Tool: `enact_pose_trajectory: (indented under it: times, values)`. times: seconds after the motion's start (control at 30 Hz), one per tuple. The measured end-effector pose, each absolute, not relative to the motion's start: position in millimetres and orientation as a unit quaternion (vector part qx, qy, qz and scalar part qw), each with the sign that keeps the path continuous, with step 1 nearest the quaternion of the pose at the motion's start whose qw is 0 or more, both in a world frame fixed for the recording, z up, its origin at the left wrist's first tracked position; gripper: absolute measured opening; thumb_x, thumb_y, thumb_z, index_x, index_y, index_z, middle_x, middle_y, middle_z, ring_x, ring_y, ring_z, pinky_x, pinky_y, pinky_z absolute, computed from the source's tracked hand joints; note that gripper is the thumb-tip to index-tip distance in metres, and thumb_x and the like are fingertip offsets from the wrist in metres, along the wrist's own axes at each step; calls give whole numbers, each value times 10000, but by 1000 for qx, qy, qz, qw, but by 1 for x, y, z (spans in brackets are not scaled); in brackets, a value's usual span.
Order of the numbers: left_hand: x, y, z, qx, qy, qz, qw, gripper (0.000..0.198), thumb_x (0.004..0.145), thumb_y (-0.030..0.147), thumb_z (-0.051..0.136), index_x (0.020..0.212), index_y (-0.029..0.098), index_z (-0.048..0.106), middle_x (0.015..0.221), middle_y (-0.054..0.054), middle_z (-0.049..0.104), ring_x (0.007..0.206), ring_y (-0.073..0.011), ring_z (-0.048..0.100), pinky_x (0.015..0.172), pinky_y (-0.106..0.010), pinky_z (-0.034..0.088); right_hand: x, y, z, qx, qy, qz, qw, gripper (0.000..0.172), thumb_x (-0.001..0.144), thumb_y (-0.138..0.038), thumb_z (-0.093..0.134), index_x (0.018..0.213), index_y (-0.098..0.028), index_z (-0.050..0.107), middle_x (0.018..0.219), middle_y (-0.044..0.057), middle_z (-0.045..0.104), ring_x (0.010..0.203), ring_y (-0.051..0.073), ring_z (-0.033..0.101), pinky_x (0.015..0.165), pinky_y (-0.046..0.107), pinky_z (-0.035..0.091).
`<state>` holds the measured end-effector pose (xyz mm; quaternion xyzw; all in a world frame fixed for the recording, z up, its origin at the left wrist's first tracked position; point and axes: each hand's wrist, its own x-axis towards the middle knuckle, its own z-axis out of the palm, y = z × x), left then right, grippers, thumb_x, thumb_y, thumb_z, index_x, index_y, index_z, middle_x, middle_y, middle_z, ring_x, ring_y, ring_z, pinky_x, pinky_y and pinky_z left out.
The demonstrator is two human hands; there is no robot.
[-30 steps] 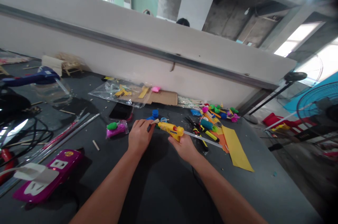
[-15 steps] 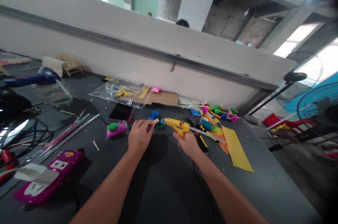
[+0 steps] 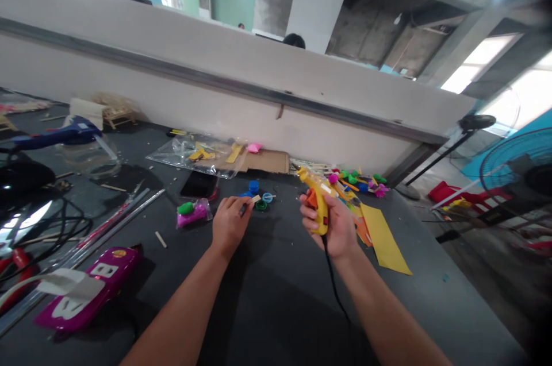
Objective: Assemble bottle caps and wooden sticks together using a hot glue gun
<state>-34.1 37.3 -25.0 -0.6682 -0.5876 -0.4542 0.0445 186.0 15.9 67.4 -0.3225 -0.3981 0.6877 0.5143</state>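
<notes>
My right hand (image 3: pixel 335 225) grips the handle of a yellow hot glue gun (image 3: pixel 316 191), raised above the table with its orange trigger showing and its nozzle end tilted up and away. A black cord (image 3: pixel 334 285) hangs from the gun's base. My left hand (image 3: pixel 228 225) rests low over the table, pinching a small dark piece with a pale wooden tip (image 3: pixel 254 200). Several plastic bottle caps (image 3: pixel 254 187) in blue and green lie just beyond those fingers.
A bag of pink and green clay (image 3: pixel 192 214), a phone (image 3: pixel 199 184), a plastic bag (image 3: pixel 194 156), cardboard (image 3: pixel 267 162), yellow paper (image 3: pixel 382 239) and a colourful craft pile (image 3: pixel 357 181) lie on the dark table (image 3: pixel 259 320). A purple case (image 3: pixel 92 288) sits front left.
My right hand has lifted the glue gun, turned it more upright and moved it right. The pale strip beside the gun no longer shows. My left hand has barely moved.
</notes>
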Motion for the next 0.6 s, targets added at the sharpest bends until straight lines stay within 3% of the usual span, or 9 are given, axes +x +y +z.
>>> enact_pose_trajectory:
  times: [0.17, 0.3, 0.43, 0.53, 0.6]
  values:
    - [-37, 41, -24, -658, -589, -463, 71, 243, 840, 362, 502, 871, 188, 668, 797, -63, 660, 742, -191, 558, 729, -312, 440, 256, 8, 103, -353, -368, 616, 600, 274, 850, -377, 385, 978, -228, 576, 965, 47, 625, 692, 113, 543, 463, 187, 432]
    - [-37, 46, -22, -661, -597, -448, 74, 252, 835, 370, 502, 882, 184, 665, 785, -54, 641, 699, -185, 539, 715, -311, 428, 339, -8, 90, -429, -237, 541, 683, 183, 816, -325, 453, 859, -196, 577, 744, 13, 602, 617, 103, 552, 550, 215, 495]
    - [-34, 44, -19, -670, -594, -438, 77, 238, 834, 369, 493, 870, 203, 659, 790, -50, 640, 733, -205, 535, 694, -318, 420, 397, -30, 49, -559, -174, 485, 649, 148, 761, -189, 429, 796, -187, 573, 647, 11, 593, 516, 114, 537, 510, 241, 497]
    - [-34, 41, -17, -670, -597, -435, 75, 236, 836, 372, 484, 859, 211, 655, 784, -50, 640, 730, -207, 535, 685, -319, 421, 413, -35, 19, -620, -216, 484, 579, 107, 745, -229, 498, 770, -175, 586, 640, 41, 617, 544, 146, 582, 536, 277, 511]
    - [-34, 40, -17, -672, -594, -435, 80, 235, 834, 373, 488, 856, 210, 655, 782, -53, 641, 729, -208, 538, 688, -323, 422, 415, -31, 5, -622, -253, 460, 581, 73, 720, -232, 548, 736, -172, 585, 606, 45, 620, 546, 165, 597, 523, 288, 508]
